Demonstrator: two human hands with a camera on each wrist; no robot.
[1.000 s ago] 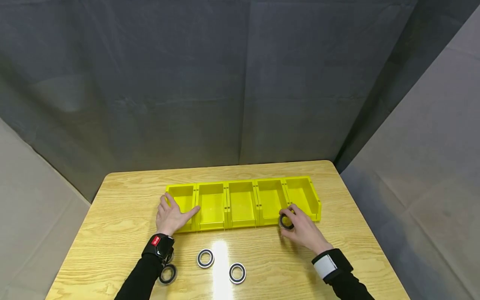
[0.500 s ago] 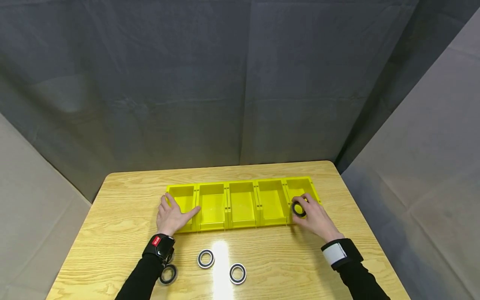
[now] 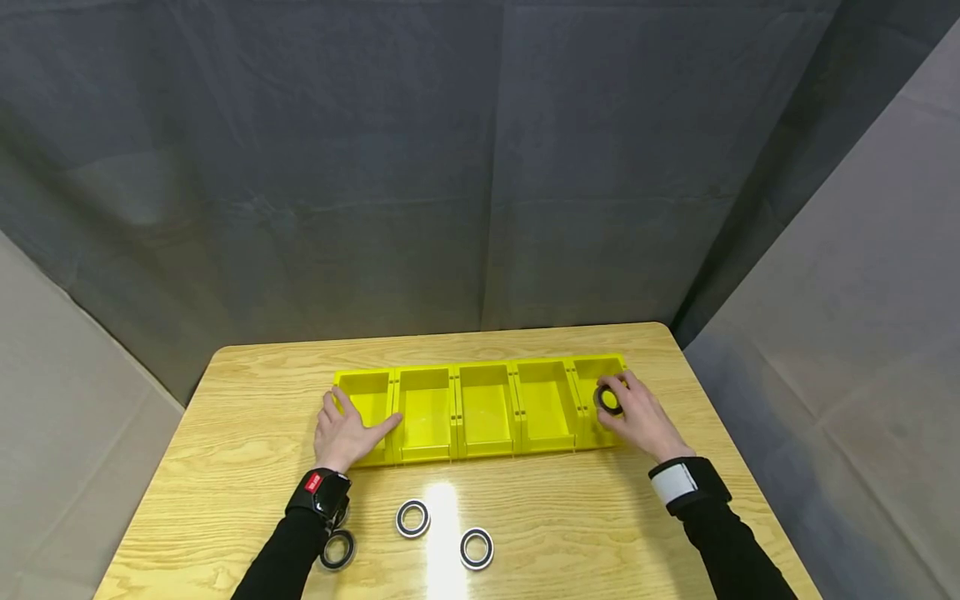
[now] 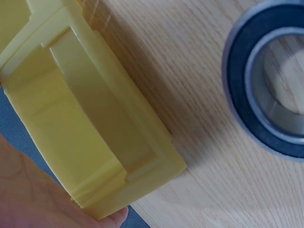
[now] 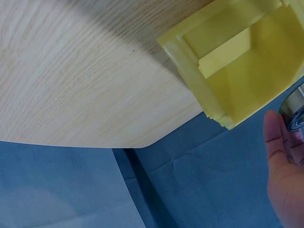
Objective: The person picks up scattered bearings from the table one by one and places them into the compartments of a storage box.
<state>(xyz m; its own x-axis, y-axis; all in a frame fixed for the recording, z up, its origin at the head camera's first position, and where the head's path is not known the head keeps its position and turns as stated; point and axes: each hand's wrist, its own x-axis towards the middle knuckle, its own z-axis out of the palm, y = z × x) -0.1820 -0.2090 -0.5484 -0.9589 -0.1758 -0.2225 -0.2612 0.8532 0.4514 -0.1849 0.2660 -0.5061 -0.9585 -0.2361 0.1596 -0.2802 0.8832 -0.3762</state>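
My right hand pinches a ball bearing, a black-and-silver ring held tilted over the rightmost bin of a yellow bin row. In the right wrist view, the bearing shows between thumb and fingers at the right edge, beside the bin. My left hand rests on the leftmost bin with fingers and thumb spread, the thumb reaching the divider. The left wrist view shows part of that hand against the bin's side. No bearings show inside the visible bins.
On the wooden table, two bearings lie in front of the bins: one bearing and another bearing. A third bearing lies beside my left forearm, with another partly hidden behind the wristband. Grey cloth hangs behind the table.
My right hand has moved right and away from me with the bearing, from the front of the fourth bin to over the rightmost bin. The left hand stays in place.
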